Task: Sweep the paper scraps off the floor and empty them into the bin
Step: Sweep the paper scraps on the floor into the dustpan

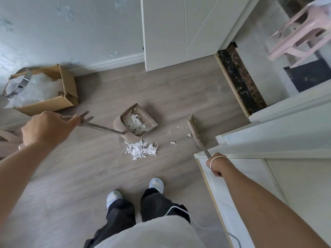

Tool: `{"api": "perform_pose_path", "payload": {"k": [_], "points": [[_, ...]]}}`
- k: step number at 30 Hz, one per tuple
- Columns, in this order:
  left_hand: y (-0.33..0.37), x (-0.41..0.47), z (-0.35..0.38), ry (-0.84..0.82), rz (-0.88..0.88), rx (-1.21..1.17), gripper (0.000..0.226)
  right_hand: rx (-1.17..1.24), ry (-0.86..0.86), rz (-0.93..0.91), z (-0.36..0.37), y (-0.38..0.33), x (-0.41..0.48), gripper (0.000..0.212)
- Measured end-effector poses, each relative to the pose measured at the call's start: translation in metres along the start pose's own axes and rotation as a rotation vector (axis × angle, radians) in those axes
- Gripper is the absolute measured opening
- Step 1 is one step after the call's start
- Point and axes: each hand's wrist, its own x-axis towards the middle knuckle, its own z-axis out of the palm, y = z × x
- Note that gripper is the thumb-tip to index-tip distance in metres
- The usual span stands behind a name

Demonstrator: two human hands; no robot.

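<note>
Half or so of the scraps [136,124] lie in the pan [117,124], a loose heap [141,149] sits on the floor [80,176] right at its lip, and a few strays [172,142] lie near the broom [194,128]. Left grip [48,130] is clenched round the pan's long handle [102,128], right grip [215,165] round the broom stick. Shredded paper is feather-light and scatters, so I judge soft, short strokes and a level pan towards the bin [69,83], well off left
</note>
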Motion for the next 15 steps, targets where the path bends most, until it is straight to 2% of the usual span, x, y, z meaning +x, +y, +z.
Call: {"api": "perform_pose_path", "payload": {"k": [2, 5, 7, 8, 10, 12, 14, 15], "points": [[-0.001, 0.002, 0.001, 0.029, -0.006, -0.024, 0.05, 0.013, -0.042, -0.046, 0.003, -0.01, -0.004, 0.012], [-0.019, 0.01, 0.006, 0.063, -0.038, -0.061, 0.059, 0.098, -0.083, -0.092, 0.008, -0.019, -0.006, 0.017], [-0.038, 0.014, 0.007, 0.049, -0.064, -0.055, 0.06, 0.245, -0.143, -0.146, 0.011, -0.023, -0.009, 0.028], [-0.052, 0.016, 0.006, 0.048, -0.066, -0.029, 0.059, 0.266, -0.142, -0.161, 0.013, -0.027, -0.013, 0.025], [-0.084, 0.023, 0.006, 0.037, -0.055, 0.004, 0.057, 0.213, -0.131, -0.183, 0.022, -0.038, -0.028, 0.011], [-0.114, 0.031, 0.01, -0.086, -0.093, 0.073, 0.053, 0.162, -0.143, -0.178, 0.033, -0.054, -0.036, 0.006], [-0.132, 0.024, -0.003, -0.099, -0.105, 0.053, 0.058, 0.067, -0.148, -0.144, 0.05, -0.074, -0.049, 0.012], [-0.138, 0.018, -0.005, -0.043, -0.128, 0.002, 0.06, 0.04, -0.151, -0.128, 0.059, -0.082, -0.055, 0.018]]}}
